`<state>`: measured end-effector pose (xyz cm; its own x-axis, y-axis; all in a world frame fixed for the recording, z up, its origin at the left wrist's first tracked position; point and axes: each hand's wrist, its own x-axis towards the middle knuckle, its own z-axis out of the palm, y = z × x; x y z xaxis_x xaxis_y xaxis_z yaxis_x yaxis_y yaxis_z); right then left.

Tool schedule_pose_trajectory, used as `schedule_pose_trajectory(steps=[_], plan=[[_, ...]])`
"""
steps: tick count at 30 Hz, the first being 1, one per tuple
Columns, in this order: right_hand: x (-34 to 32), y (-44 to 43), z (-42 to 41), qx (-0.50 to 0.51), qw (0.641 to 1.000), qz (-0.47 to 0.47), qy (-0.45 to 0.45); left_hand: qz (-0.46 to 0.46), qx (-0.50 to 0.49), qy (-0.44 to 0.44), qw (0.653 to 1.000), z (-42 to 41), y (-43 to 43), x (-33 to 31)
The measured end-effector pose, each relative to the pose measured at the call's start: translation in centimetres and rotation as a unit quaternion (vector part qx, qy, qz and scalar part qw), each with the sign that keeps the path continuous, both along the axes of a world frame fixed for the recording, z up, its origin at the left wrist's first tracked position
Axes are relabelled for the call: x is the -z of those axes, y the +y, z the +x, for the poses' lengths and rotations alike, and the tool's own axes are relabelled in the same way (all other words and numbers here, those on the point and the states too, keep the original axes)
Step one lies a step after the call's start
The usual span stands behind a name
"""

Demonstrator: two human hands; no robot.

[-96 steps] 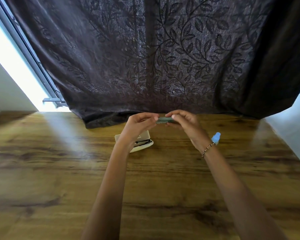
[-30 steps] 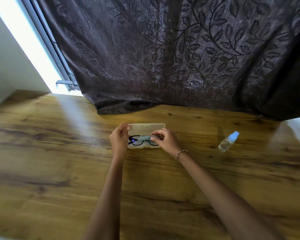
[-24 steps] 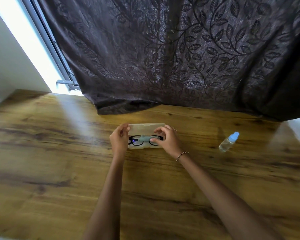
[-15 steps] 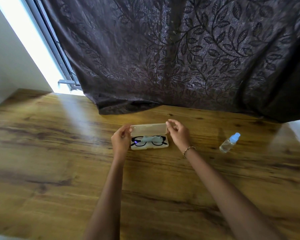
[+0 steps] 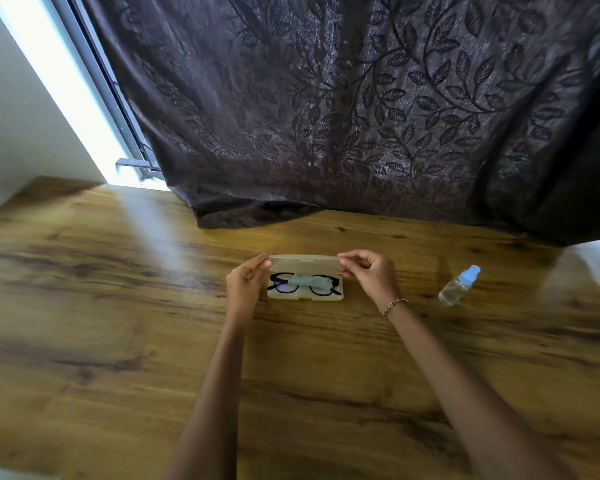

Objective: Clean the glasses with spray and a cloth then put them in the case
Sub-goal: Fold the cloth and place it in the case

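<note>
Cloth (image 5: 307, 281) now lies over the glasses (image 5: 303, 287) inside the case (image 5: 305, 297). Left hand (image 5: 245, 280) and right hand (image 5: 369, 273) have left it and now pinch the lid (image 5: 303, 263) ends; closing comes next.

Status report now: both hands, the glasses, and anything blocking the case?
Left hand and right hand pinch the case lid ends. Glasses in open case, folded cloth on top. Spray bottle stands apart; nothing blocks.
</note>
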<state>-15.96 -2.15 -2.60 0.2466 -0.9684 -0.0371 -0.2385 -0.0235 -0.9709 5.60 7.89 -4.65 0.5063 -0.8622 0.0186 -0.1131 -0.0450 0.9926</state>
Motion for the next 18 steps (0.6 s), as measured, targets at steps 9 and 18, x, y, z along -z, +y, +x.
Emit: schedule_pose_trajectory(steps=[9, 18], plan=[[1.6, 1.7, -1.7, -0.037, 0.999, -0.027, -0.009, -0.010, 0.020, 0.009, 1.000, -0.3, 1.1, 0.1], [1.3, 1.5, -2.4, -0.073, 0.993, -0.052, 0.077, -0.010, 0.030, -0.009, 0.999, -0.5, 1.6, 0.3]])
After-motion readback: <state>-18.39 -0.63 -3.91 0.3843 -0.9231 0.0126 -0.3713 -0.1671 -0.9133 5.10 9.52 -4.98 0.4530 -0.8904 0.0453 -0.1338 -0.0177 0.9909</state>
